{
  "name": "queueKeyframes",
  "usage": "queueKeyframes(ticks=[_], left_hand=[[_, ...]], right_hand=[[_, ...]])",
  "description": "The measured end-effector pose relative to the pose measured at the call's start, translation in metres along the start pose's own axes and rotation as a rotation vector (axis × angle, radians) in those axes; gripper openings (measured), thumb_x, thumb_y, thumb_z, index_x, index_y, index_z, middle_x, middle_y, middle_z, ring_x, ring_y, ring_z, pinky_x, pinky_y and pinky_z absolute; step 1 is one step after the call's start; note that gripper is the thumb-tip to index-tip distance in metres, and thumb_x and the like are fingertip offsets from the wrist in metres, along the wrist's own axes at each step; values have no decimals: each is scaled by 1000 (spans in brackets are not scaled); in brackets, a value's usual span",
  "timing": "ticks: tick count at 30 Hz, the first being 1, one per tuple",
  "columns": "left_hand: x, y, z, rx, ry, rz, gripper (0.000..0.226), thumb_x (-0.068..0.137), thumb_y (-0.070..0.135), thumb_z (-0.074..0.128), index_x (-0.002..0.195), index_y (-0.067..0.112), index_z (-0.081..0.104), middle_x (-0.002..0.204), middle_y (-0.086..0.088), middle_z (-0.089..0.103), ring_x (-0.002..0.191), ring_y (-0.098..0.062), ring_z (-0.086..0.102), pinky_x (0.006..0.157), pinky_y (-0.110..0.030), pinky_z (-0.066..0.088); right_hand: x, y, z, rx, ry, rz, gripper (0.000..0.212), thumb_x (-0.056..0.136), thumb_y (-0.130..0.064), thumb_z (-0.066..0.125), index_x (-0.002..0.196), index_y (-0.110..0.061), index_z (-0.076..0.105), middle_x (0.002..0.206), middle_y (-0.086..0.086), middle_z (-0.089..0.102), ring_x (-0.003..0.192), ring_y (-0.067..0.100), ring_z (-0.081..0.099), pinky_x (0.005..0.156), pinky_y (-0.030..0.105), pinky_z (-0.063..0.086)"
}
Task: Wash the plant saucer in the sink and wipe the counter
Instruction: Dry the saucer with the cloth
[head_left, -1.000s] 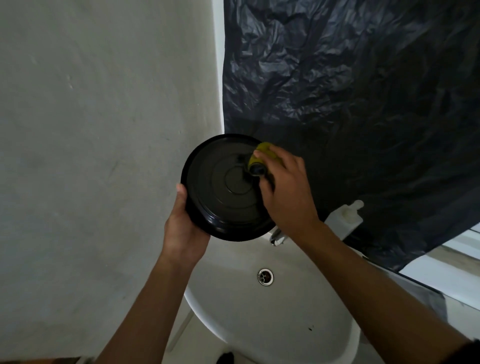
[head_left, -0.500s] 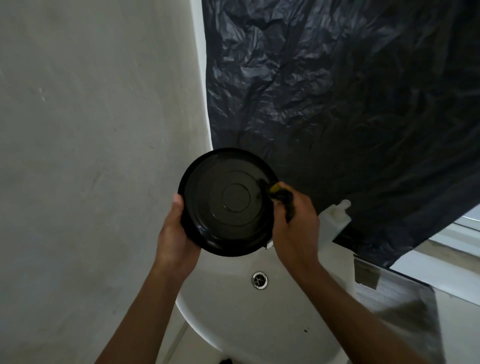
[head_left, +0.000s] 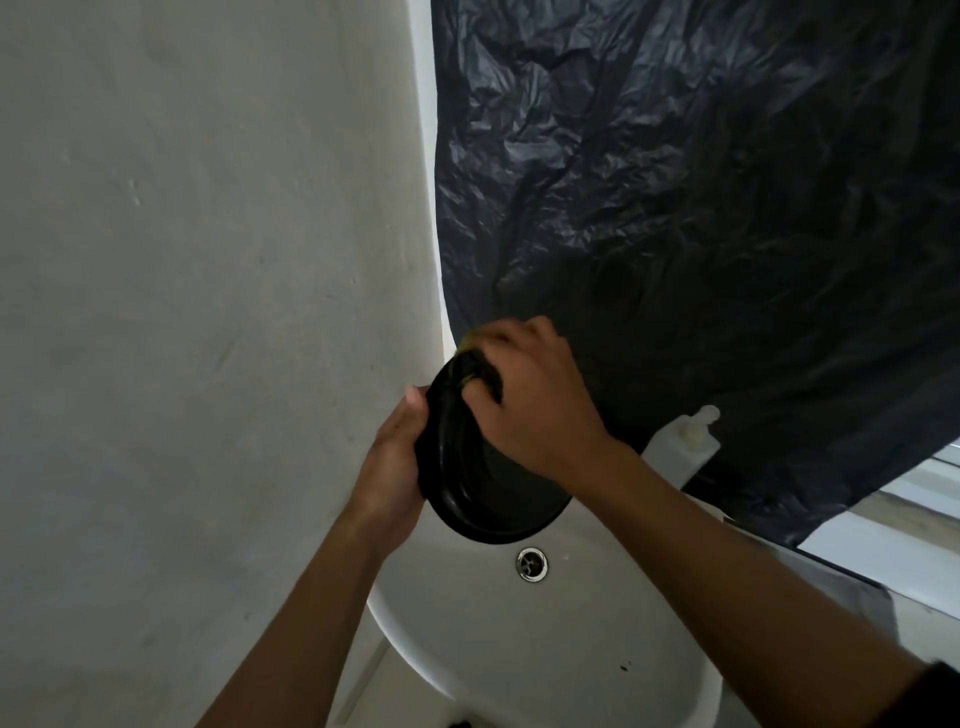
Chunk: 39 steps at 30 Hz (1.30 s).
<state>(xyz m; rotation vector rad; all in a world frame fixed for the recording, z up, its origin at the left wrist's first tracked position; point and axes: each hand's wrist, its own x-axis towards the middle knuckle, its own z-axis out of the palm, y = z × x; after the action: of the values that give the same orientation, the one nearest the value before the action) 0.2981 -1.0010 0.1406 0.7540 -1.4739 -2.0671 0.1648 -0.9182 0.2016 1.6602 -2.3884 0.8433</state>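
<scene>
A round black plant saucer (head_left: 467, 499) is held above the white sink (head_left: 545, 649), tilted and blurred by motion. My left hand (head_left: 395, 457) grips its left rim. My right hand (head_left: 530, 400) lies across the saucer's upper part, closed on a yellow-green scrub sponge (head_left: 467, 344) of which only a small edge shows. The right hand and forearm hide much of the saucer.
The sink drain (head_left: 532, 564) sits just below the saucer. A white soap dispenser (head_left: 685, 441) stands at the sink's back right. Crumpled black plastic sheeting (head_left: 701, 208) hangs behind, a plain wall (head_left: 208, 260) on the left, a light ledge (head_left: 909, 525) at right.
The saucer has tilted from facing me to a steeper angle. My right hand with the sponge has swept from the saucer's right edge to its top left.
</scene>
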Motion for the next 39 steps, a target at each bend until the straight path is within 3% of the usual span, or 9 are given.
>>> queueKeyframes(ticks=[5, 8, 13, 19, 22, 28, 31, 37, 39], left_hand=[[2, 10, 0, -201, 0, -112, 44, 112, 32, 28, 124, 16, 67, 114, -6, 78, 107, -17, 74, 82, -27, 60], [2, 18, -4, -349, -7, -151, 49, 109, 40, 32, 126, 10, 67, 120, -11, 74, 110, -23, 72, 96, -35, 55], [10, 22, -10, -476, 14, -194, 57, 108, 51, 31, 139, 14, 62, 133, -16, 69, 119, -30, 69, 101, -42, 56], [12, 18, -14, -555, 105, -153, 50, 111, 41, 31, 142, 15, 58, 134, -14, 69, 113, -28, 73, 84, -40, 63], [12, 16, -16, -563, 122, -162, 49, 111, 40, 31, 142, 13, 59, 133, -13, 70, 114, -27, 72, 84, -39, 63], [17, 14, -19, -567, 128, -135, 47, 111, 37, 31, 133, 16, 66, 137, -13, 67, 126, -29, 65, 102, -46, 53], [18, 13, -22, -570, 130, -145, 45, 111, 36, 31, 131, 17, 67, 137, -11, 67, 128, -28, 63, 104, -48, 50], [15, 11, -25, -490, 97, -168, 47, 110, 40, 33, 134, 18, 67, 139, -9, 66, 129, -27, 63, 107, -46, 49], [12, 11, -25, -432, 67, -177, 49, 110, 41, 34, 143, 17, 62, 142, -8, 64, 131, -27, 61, 111, -46, 48]], right_hand=[[-17, -29, 20, -128, -54, -136, 37, 87, -35, 52, 117, -19, 68, 132, 1, 56, 116, 26, 45, 90, 42, 44], [-31, -33, 28, -129, -44, -205, 38, 90, -33, 54, 122, -19, 68, 139, 4, 54, 122, 28, 45, 92, 41, 44], [-58, -25, 38, -111, -14, -346, 33, 91, -29, 58, 119, -15, 69, 141, 7, 56, 127, 32, 49, 98, 42, 44], [-90, 11, 43, -112, 17, -419, 37, 91, -31, 63, 124, -15, 69, 143, 5, 55, 130, 29, 46, 102, 44, 44], [-101, 31, 37, -110, 13, -438, 39, 91, -31, 64, 127, -15, 68, 146, 5, 51, 134, 29, 42, 106, 44, 42], [-106, 63, 22, -56, 113, -401, 36, 89, -22, 73, 124, -13, 70, 145, 9, 53, 131, 36, 46, 100, 50, 46], [-102, 77, 17, 43, 167, -335, 38, 85, -17, 75, 121, -14, 63, 144, 7, 48, 128, 36, 49, 97, 50, 49], [-81, 95, -1, 206, 242, -132, 41, 80, -5, 70, 119, -13, 60, 132, 10, 57, 122, 22, 51, 103, 31, 47], [-70, 99, -9, 246, 237, -51, 39, 81, -2, 66, 119, -11, 62, 127, 6, 60, 119, 18, 54, 100, 32, 49]])
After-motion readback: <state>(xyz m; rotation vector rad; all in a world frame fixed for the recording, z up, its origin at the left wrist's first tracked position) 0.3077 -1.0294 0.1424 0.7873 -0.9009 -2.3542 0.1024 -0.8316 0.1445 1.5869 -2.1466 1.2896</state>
